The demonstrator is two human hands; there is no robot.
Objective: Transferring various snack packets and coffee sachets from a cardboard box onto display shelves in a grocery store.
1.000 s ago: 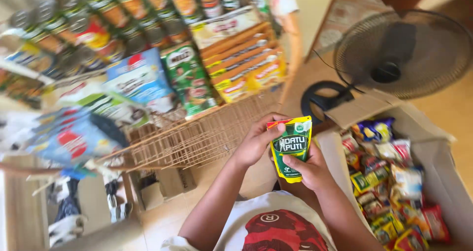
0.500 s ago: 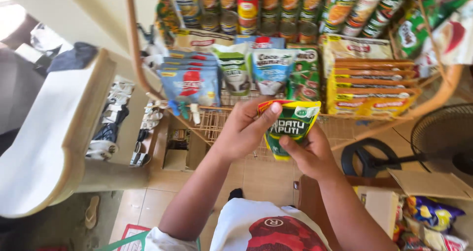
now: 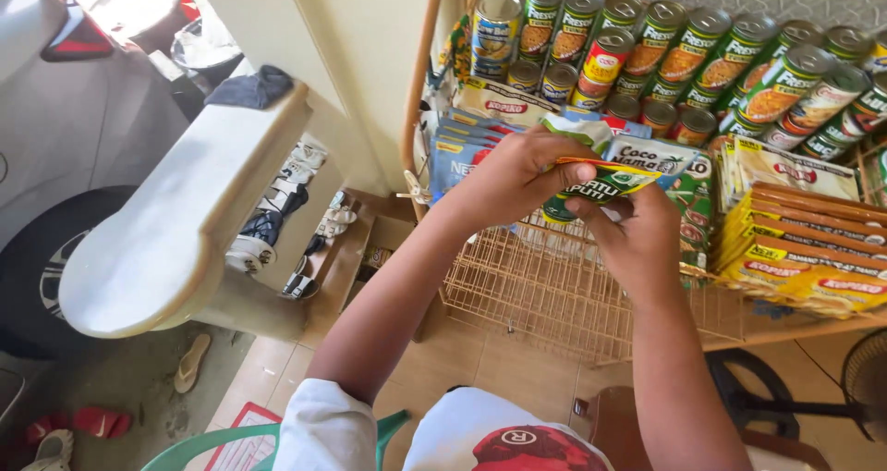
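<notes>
Head view, looking down: both hands are closed on one green and yellow flexible sachet [image 3: 601, 183], held flat between them over the wire shelf rack [image 3: 545, 295]. Left hand [image 3: 513, 177] pinches the sachet's near-left edge with thumb on top; right hand [image 3: 637, 235] grips its right end from below, fingers curled over the edge. The sachet is off the shelf surface, just in front of the row of upright pouches.

Directly beyond the hands stand blue foil pouches [image 3: 462, 152] to the left and a white and green pouch [image 3: 651, 157] behind the held sachet. Further beyond, rows of green-labelled tin cans [image 3: 688, 50] lie stacked on their sides. To the right of the right hand sit stacked yellow and orange flat packets [image 3: 804, 249]. Well to the left of the left hand is a pale curved concrete ledge [image 3: 176, 221] with shoes beneath it.

Judgement: the step in hand appears to be stocking, with the sachet brought up to the pouch row but not yet set down. The next move calls for a free slot among the upright pouches, the sachet turned upright, and one hand released so neighbouring pouches are not toppled.
</notes>
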